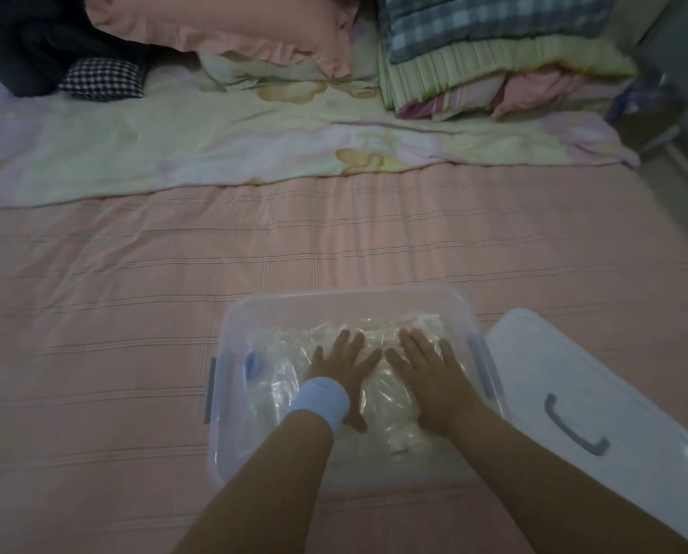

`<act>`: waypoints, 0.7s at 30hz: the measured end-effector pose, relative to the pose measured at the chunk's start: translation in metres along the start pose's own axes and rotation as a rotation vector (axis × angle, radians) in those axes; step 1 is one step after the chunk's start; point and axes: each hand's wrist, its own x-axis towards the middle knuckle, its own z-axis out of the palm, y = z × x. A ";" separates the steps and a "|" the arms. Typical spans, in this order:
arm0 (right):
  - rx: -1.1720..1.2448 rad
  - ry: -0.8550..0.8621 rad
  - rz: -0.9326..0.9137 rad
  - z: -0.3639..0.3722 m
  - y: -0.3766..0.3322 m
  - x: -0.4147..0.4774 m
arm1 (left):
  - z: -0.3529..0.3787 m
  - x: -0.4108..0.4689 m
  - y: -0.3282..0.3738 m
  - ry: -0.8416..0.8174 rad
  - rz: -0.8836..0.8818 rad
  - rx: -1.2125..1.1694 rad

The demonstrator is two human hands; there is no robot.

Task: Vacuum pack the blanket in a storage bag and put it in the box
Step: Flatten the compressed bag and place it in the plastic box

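- One vacuum-packed blanket bag [390, 405] lies inside the clear plastic box [346, 299].
- Left hand [344, 363] and right hand [422, 365] press flat on it, fingers straight, spread.
- White lid [598, 393] lies just beside the box on the pink bedsheet [134, 293].

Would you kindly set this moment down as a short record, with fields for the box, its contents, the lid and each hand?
setting: pink checked bedsheet, with the box standing on it
box: clear plastic, open at the top
contents: storage bag lying in the box, pale blanket inside it
lid: white with a grey handle, on the bed to the right of the box
left hand: flat, fingers spread, presses on the bag; wristband at the wrist
right hand: flat, presses on the bag beside the left
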 end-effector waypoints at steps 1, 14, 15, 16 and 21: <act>0.004 0.006 0.018 0.003 -0.001 0.003 | 0.004 0.005 0.000 -0.007 -0.004 0.021; 0.016 -0.115 0.104 0.034 0.004 0.051 | 0.034 0.060 0.001 -0.007 -0.073 0.042; 0.017 -0.117 0.106 0.034 0.003 0.052 | 0.034 0.061 0.001 -0.002 -0.068 0.055; 0.025 -0.130 0.104 0.034 0.003 0.051 | 0.034 0.060 0.001 -0.002 -0.060 0.063; 0.016 -0.132 0.073 0.022 0.002 0.038 | 0.021 0.036 0.002 -0.011 0.015 -0.059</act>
